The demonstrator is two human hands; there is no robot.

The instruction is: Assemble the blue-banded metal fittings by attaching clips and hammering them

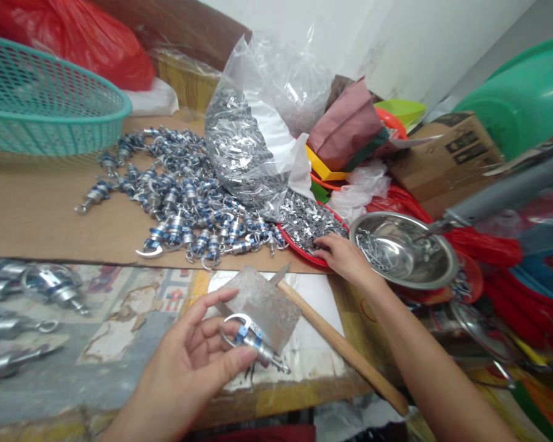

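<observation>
Above a worn metal block near the table's front edge, I see the left hand pinching a silver-and-blue fitting between thumb and fingers, its curved hook up and its thin pin end angled down towards the right. The right hand reaches out to a red tray, fingertips at the small flat metal pieces in it; from where I stand I can't tell whether it has taken one. The fitting in the left hand already carries its hook and blue band, so to my eye it is largely put together, with perhaps one little piece wanting. Behind it, a big heap of similar fittings lies on the cardboard, and more fittings sit by the near left edge; which lot is finished and which is waiting, I couldn't say. Plenty of small pieces remain, both in the tray and in the bulging clear bag beside it, so I'd judge the batch far from used up. A hammer rests against the block, not in either hand, and a steel bowl with wire-like bits stands by the right wrist.
</observation>
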